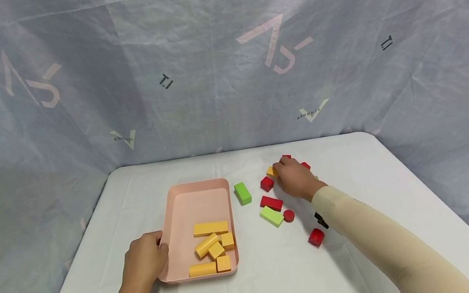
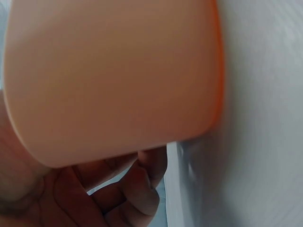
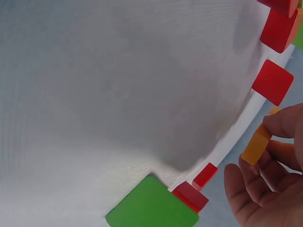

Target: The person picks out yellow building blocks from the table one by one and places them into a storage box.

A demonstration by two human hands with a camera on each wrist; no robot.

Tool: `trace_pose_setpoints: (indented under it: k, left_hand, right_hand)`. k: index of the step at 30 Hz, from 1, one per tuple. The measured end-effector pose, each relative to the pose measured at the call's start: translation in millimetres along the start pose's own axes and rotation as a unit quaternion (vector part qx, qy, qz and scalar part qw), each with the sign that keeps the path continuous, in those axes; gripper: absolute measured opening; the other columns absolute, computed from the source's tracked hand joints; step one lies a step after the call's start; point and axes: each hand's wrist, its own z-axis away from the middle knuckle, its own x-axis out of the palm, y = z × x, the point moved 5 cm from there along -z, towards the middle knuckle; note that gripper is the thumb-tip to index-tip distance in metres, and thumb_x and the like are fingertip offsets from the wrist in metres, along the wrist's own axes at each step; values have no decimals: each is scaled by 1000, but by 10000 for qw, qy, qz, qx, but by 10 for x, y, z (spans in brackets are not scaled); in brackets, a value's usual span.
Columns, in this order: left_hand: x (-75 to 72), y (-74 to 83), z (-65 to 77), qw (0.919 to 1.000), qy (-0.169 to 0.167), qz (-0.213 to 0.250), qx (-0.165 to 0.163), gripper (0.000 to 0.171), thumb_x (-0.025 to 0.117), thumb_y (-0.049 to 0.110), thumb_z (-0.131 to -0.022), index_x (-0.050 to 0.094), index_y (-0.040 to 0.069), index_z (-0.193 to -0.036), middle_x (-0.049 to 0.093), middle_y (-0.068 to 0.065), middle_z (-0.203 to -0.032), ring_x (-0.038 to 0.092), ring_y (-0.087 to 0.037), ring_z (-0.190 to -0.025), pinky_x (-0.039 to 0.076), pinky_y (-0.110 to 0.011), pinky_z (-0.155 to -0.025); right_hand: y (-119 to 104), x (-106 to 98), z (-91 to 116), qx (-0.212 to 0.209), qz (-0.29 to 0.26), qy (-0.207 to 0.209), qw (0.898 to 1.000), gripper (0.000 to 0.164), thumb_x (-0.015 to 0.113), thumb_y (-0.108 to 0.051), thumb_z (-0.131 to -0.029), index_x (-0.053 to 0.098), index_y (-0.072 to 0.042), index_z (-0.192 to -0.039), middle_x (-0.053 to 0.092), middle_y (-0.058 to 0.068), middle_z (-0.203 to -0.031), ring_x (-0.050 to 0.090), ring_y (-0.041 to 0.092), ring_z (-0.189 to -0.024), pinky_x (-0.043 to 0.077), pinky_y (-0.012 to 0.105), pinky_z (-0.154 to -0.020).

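My left hand [image 1: 142,259] grips the left side of a pink plastic tray [image 1: 197,187], thumb at its rim. Up close in the left wrist view, the tray's smooth outer wall [image 2: 113,80] hides part of that hand [image 2: 94,198], whose fingers are curled. Several yellow wooden blocks [image 1: 211,228] lie in the tray's near right part. At the far side of the table, my right hand [image 1: 295,178] pinches a yellow block [image 3: 255,149] between thumb and fingers. Close to it are a red block [image 1: 267,184] and other red pieces, partly covered by the hand.
Between tray and right hand lie a green block [image 1: 243,193], a red bar [image 1: 271,203], a light green block [image 1: 272,216] and a round red piece [image 1: 289,216]. Nearer stands a red block [image 1: 317,237]. A grey printed sheet [image 1: 214,69] hangs behind the white table [image 1: 272,286].
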Motion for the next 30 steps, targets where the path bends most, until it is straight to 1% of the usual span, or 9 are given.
trace_pose_setpoints:
  k: [5,9,16,21,27,30]
  left_hand:
    - [3,-4,-4,10000,11,-32,8,28,55,9,-86,69,7,-110,67,-8,-88,51,-17,-64,46,-39,-55]
    - [4,-5,-3,10000,24,-45,31,30,56,9,-86,67,4,-113,68,-11,-92,52,-17,-66,47,-40,-56]
    - [12,-9,-2,10000,-30,-31,-26,32,55,9,-86,66,4,-116,68,-13,-96,54,-17,-69,49,-42,-59]
    - [27,-13,2,10000,-56,-16,-57,32,56,9,-87,65,3,-117,67,-14,-99,56,-17,-72,50,-43,-61]
    - [36,-13,7,9999,-70,-11,-73,30,55,9,-86,67,5,-114,67,-11,-94,53,-17,-68,48,-40,-58]
    - [40,-12,7,9999,-72,-20,-89,31,56,10,-86,66,5,-115,68,-12,-96,54,-17,-70,49,-41,-60]
  right_hand:
    - [13,7,-7,65,-12,6,10000,44,71,-24,-84,56,-10,-123,50,5,-105,44,20,-94,51,36,-83]
    - [21,10,-6,168,51,21,9998,44,71,-23,-84,55,-11,-124,48,5,-109,42,21,-95,50,36,-85]
    - [18,-1,12,196,67,-151,9997,42,70,-21,-85,54,-10,-123,47,7,-112,48,20,-91,51,38,-84]
    - [9,6,35,253,-82,-227,9994,49,71,-23,-85,50,-11,-127,50,6,-113,48,20,-98,51,39,-84]
    - [-5,4,65,306,-169,-113,9993,52,72,-26,-84,46,-11,-128,54,4,-110,46,20,-100,51,39,-84]
    - [-15,-14,74,303,-272,-11,9992,53,73,-25,-83,46,-12,-127,53,3,-110,45,19,-101,52,40,-83]
